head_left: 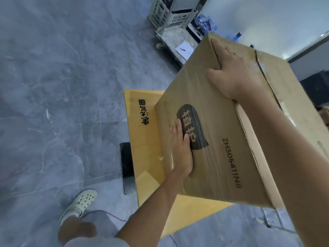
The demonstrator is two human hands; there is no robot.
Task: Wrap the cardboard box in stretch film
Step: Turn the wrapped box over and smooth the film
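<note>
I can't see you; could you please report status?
Left hand flat on cardboard box side. Right hand gripping its top edge. Box tilted over yellow carton.

Cardboard box [222, 104] sits on flat carton [142, 139], apparently.
</note>
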